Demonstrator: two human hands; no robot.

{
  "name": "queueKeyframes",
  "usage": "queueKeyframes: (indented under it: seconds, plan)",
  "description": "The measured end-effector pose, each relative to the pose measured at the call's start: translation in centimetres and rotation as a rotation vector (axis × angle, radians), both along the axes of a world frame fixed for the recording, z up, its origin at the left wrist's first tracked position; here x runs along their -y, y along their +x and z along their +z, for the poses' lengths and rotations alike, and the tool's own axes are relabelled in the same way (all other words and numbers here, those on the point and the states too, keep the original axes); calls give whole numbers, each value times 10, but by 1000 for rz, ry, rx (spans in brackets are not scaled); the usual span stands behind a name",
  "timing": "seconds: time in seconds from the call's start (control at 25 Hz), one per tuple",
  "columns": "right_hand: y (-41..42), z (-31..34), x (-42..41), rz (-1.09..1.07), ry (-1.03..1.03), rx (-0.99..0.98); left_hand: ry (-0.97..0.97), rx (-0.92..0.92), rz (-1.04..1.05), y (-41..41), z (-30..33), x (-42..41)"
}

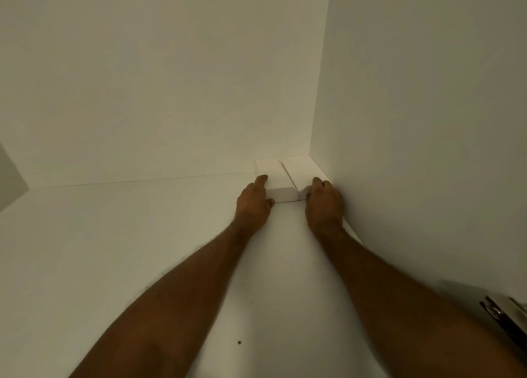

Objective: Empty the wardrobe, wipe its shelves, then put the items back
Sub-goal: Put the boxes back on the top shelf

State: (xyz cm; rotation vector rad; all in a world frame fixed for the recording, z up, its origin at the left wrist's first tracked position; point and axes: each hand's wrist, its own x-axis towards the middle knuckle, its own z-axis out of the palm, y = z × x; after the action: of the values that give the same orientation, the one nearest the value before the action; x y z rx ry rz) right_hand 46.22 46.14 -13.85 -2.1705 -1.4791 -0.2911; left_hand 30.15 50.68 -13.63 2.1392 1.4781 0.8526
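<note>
Deep at the shelf [142, 249] corner, left hand [253, 203] and right hand [323, 202] each grasp a white box [278, 182] (emptying or restocking, unclear); next, a firm lift.

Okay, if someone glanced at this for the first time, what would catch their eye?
Two bare forearms reach into the back right corner of a white wardrobe shelf. There the left hand and right hand each touch one of two white boxes lying side by side. A metal hinge glints at lower right.
</note>
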Motion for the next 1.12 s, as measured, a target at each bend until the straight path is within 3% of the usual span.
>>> queueKeyframes:
  seconds: [0.16,0.28,0.36,0.48,0.64,0.84,0.92,1.12]
  plan:
    - [-2,9,20,62,-2,-236,-274,219,-112,-34,28,27]
    - [-29,25,49,54,53,-256,-194,207,-85,-68,40,77]
    - [-67,36,77,119,146,-267,-109,335,-47,-101,47,123]
    - [-149,45,140,397,244,-342,-36,564,-38,-173,53,212]
    - [-257,29,254,847,155,-418,52,692,77,-275,34,345]
    - [-368,-18,372,1283,-206,-422,98,865,470,-375,-20,513]
    - [-415,-41,423,1521,-369,-426,100,885,720,-399,-47,596]
    - [-486,-81,543,1932,-831,-321,143,982,1304,-398,-117,785]
